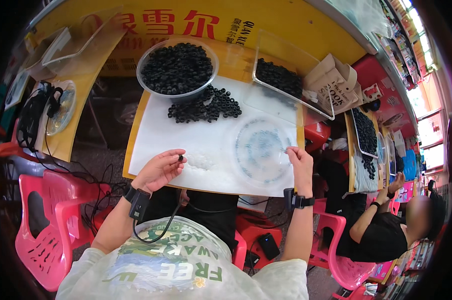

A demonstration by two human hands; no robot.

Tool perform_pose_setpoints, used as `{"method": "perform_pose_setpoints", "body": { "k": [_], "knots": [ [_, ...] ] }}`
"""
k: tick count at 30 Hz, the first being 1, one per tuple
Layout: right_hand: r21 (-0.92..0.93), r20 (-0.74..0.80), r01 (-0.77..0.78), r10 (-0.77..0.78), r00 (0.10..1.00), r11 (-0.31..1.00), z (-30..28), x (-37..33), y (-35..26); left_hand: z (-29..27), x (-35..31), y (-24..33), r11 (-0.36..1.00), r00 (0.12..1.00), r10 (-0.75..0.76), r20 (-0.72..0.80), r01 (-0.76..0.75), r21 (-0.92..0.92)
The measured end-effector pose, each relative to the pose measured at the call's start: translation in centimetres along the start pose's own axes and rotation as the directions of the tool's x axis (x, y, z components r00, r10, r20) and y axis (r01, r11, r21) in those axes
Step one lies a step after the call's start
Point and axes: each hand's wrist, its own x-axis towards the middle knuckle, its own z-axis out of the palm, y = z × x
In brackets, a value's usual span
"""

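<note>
Over the white sheet (151,132): left hand (160,171) pinches a black bead (181,158)
At the clear dish (262,182): right hand (301,159), fingertips together, anything between too small to tell

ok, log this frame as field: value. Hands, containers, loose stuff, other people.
Left hand: small black bead at fingertips
Right hand: fingertips at right edge of clear dish; grip unclear
Dish contents: small bluish pieces
Round bowl: heaped, black
Rectangular container: black pieces inside
Loose: black pile beside bowl
Nearby: seated person, right
</note>
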Motion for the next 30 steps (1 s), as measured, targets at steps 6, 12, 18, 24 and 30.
{"method": "perform_pose_setpoints", "body": {
  "k": [6, 12, 18, 24, 30],
  "knots": [
    [0.801, 0.313, -0.335, 0.131, 0.941, 0.496, 7.0, -4.0, -5.2, 3.6, 0.9, 0.2, 0.991, 0.996, 0.031, 0.087, -0.042, 0.129],
    [0.829, 0.487, -0.485, 0.065, 0.871, 0.278, 13.1, -6.9, -8.8, 7.4, 2.2, 0.0, 0.89, 0.978, 0.187, 0.097, -0.21, 0.404],
    [0.827, 0.492, -0.487, 0.059, 0.869, 0.281, 15.2, -7.8, -9.3, 7.5, 2.4, -0.4, 0.846, 0.962, 0.232, 0.144, -0.273, 0.459],
    [0.841, 0.422, -0.429, 0.095, 0.901, 0.33, 16.1, -8.2, -8.4, 7.0, 2.7, -1.2, 0.771, 0.951, 0.281, 0.126, -0.302, 0.56],
    [0.704, 0.129, -0.135, 0.062, 0.99, 0.698, 17.3, -8.9, -8.8, 6.6, 3.1, -1.6, 0.841, 0.971, 0.236, 0.036, -0.223, 0.494]
  ]
}}
